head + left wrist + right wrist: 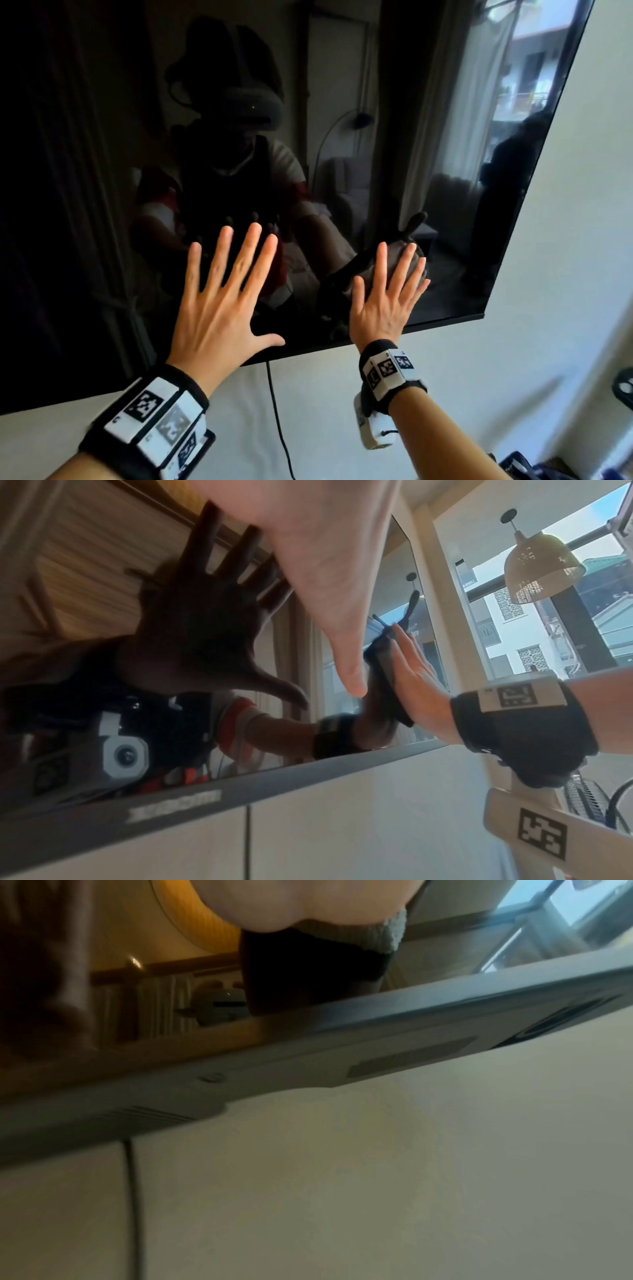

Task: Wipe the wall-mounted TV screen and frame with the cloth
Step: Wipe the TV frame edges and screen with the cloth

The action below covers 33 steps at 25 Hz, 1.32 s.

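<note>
TV screen [359,102]: dark and glossy, mounted on a pale wall [565,274], tilted in the head view; it mirrors a room with a window and the person's own arms
Frame [308,780]: thin dark strip along the bottom edge of the screen; a blurred logo sits on it in the left wrist view
Left hand [219,301]: fingers straight and spread wide, held up at the lower middle of the screen, nothing in it; the left wrist view shows a gap between the thumb and its reflection, but whether the fingertips touch the glass I cannot tell
Right hand [383,301]: fingers straight and fanned, palm flat on the cloth, pressing it against the screen
Cloth [419,265]: grey, bunched under the right palm and fingers, on the lower right part of the screen just above the frame; its edge shows past the fingertips
Cable [277,411]: dark, hangs down the wall from under the frame, between the two wrists
Wristbands [157,414]: black straps with white marker tiles on both wrists
</note>
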Each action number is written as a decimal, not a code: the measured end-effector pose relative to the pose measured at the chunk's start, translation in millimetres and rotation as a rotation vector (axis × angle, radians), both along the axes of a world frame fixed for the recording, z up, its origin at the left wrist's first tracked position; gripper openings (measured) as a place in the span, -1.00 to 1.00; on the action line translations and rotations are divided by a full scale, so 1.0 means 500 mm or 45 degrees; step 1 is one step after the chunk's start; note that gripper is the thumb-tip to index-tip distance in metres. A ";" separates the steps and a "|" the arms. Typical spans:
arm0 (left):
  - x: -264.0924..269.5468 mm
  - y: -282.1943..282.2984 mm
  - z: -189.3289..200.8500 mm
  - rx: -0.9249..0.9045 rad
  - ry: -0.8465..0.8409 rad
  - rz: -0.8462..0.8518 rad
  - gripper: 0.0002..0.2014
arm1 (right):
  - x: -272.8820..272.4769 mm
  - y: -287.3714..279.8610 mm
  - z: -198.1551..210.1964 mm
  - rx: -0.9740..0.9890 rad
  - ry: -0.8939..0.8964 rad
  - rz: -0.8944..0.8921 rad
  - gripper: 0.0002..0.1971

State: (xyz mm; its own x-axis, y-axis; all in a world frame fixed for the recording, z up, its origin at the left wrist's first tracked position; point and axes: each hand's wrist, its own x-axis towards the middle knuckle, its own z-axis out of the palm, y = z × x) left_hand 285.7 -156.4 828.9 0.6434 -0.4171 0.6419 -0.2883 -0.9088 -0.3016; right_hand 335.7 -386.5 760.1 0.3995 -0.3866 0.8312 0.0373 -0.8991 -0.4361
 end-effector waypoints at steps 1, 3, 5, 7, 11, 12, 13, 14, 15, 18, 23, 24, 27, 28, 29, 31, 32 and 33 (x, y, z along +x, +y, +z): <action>0.002 -0.025 -0.005 0.017 0.000 -0.030 0.46 | 0.000 0.017 0.004 -0.012 -0.005 0.020 -0.40; 0.013 -0.077 -0.010 0.045 -0.011 -0.069 0.42 | 0.003 0.051 0.007 -0.120 -0.011 0.067 -0.40; 0.023 -0.114 -0.012 0.059 -0.025 -0.075 0.38 | 0.004 0.044 0.005 -0.235 0.008 0.095 -0.41; 0.030 -0.133 -0.013 0.065 -0.037 -0.043 0.37 | 0.010 -0.011 0.002 -0.236 -0.013 0.053 -0.43; 0.033 -0.139 -0.019 0.080 -0.053 0.021 0.38 | 0.018 -0.113 0.004 -0.017 -0.065 -0.019 -0.42; 0.033 -0.140 -0.020 0.076 -0.052 0.029 0.38 | 0.019 -0.111 0.009 0.014 -0.069 -0.001 -0.42; 0.032 -0.141 -0.021 0.072 -0.051 0.033 0.38 | 0.018 -0.097 0.016 0.014 -0.075 0.015 -0.42; 0.032 -0.143 -0.021 0.071 -0.056 0.039 0.38 | 0.018 -0.078 0.021 -0.030 -0.080 0.038 -0.41; 0.032 -0.144 -0.021 0.071 -0.058 0.046 0.37 | 0.018 -0.059 0.023 -0.110 -0.077 0.065 -0.41; 0.031 -0.144 -0.019 0.077 -0.062 0.058 0.36 | 0.020 -0.064 0.023 -0.288 -0.052 0.073 -0.42; 0.027 -0.142 -0.019 0.081 -0.065 0.081 0.36 | 0.025 -0.230 -0.001 -0.071 -0.065 -0.068 -0.41; 0.027 -0.143 -0.020 0.079 -0.067 0.086 0.36 | 0.023 -0.247 -0.001 0.027 -0.048 -0.057 -0.39; 0.027 -0.149 -0.021 0.079 -0.068 0.098 0.36 | 0.019 -0.207 0.008 0.036 -0.051 0.021 -0.39; 0.027 -0.150 -0.022 0.077 -0.072 0.099 0.36 | 0.017 -0.181 0.004 -0.088 -0.060 0.066 -0.41; 0.026 -0.149 -0.022 0.077 -0.077 0.098 0.36 | 0.016 -0.165 0.000 -0.209 -0.066 0.104 -0.42; 0.025 -0.147 -0.021 0.084 -0.082 0.095 0.36 | 0.017 -0.175 -0.003 -0.247 -0.066 0.126 -0.44; 0.024 -0.145 -0.020 0.089 -0.083 0.097 0.36 | 0.019 -0.187 -0.004 -0.148 -0.071 0.110 -0.44; 0.023 -0.144 -0.020 0.088 -0.082 0.101 0.36 | 0.021 -0.195 -0.004 -0.004 -0.079 0.092 -0.44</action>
State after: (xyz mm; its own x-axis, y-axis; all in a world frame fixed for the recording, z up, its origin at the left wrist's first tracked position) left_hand 297.1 -228.4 818.9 0.6343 -0.4114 0.6545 -0.1943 -0.9043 -0.3802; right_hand 346.1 -483.8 757.9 0.3739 -0.3563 0.8563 0.1288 -0.8944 -0.4283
